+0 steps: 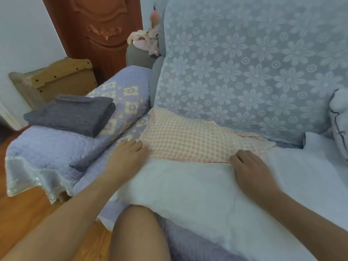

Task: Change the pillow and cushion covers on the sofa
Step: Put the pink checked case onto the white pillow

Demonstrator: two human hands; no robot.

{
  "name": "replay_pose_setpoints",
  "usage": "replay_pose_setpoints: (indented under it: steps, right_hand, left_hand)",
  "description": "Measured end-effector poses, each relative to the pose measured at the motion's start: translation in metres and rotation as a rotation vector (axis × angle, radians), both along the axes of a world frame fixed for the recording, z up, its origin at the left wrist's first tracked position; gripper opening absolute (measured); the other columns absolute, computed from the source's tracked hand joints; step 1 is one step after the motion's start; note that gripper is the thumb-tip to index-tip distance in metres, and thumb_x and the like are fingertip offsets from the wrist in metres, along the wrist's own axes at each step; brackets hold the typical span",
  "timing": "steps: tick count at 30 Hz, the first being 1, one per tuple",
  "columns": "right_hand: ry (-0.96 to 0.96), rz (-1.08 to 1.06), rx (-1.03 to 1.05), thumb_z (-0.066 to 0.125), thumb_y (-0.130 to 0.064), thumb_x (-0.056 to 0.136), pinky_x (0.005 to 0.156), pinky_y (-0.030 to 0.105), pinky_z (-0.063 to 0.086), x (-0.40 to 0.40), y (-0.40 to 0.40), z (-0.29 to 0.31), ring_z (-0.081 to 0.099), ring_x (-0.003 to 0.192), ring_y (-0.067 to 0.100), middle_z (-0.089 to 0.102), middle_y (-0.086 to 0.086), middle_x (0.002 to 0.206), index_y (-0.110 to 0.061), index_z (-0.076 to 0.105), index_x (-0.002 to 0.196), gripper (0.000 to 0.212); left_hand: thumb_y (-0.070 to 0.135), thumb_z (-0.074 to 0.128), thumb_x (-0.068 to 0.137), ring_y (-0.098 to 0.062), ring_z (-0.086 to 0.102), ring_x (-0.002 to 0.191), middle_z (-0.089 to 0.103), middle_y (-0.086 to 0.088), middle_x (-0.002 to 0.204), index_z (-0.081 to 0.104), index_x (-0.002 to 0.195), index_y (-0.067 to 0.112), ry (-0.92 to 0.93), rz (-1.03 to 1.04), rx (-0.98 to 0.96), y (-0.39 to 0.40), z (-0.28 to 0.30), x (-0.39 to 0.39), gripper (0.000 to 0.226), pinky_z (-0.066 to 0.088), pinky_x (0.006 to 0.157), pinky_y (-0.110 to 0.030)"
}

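a bare knee (139,234) sits right up front against the sofa seat (188,240). just past it a white pillow (188,189) lies on the seat, its far end in an orange checked cover (188,140). left hand (126,153) and right hand (248,166) both rest on the cover's edge; fingers curled a bit, can't tell if they're pinching it. folded grey covers (73,113) sit on the armrest (47,147), lace backrest (244,63) behind.

Beside the white pillow (188,189) lies an orange-and-white checked cover (188,140); left of the pillow, grey folded cloths (73,113) on a lilac quilted armrest (47,147).
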State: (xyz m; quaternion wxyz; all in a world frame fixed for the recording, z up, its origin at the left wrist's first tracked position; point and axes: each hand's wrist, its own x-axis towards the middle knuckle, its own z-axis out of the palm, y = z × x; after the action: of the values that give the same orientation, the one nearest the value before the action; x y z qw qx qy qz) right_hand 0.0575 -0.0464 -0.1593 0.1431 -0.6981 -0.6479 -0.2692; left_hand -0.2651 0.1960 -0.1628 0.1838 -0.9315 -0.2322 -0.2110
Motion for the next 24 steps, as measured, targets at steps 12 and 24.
replay_pose_setpoints:
  steps: [12, 24]
  right_hand:
    - [0.378, -0.795, 0.145, 0.066, -0.004, 0.079, 0.073, 0.046, 0.043, 0.103, 0.001, 0.062, 0.054, 0.096, 0.044, 0.057, 0.027, 0.105, 0.000, 0.063, 0.105, 0.026]
    - [0.237, 0.119, -0.308, 0.049, -0.004, 0.063, 0.056, 0.035, 0.041, 0.066, -0.095, 0.021, 0.046, 0.062, 0.019, 0.048, -0.006, 0.063, -0.022, 0.046, 0.060, 0.018]
  left_hand:
    - [0.004, 0.086, 0.055, -0.026, 0.058, 0.062, 0.056, -0.001, 0.070, 0.067, 0.063, 0.020, 0.101, 0.206, -0.296, -0.022, -0.025, 0.022, 0.025, 0.044, 0.042, -0.030]
    - [0.006, 0.051, 0.075, -0.035, 0.057, 0.077, 0.057, -0.009, 0.082, 0.063, 0.077, 0.012, -0.241, 0.373, -0.546, -0.024, -0.022, 0.012, 0.014, 0.044, 0.060, -0.039]
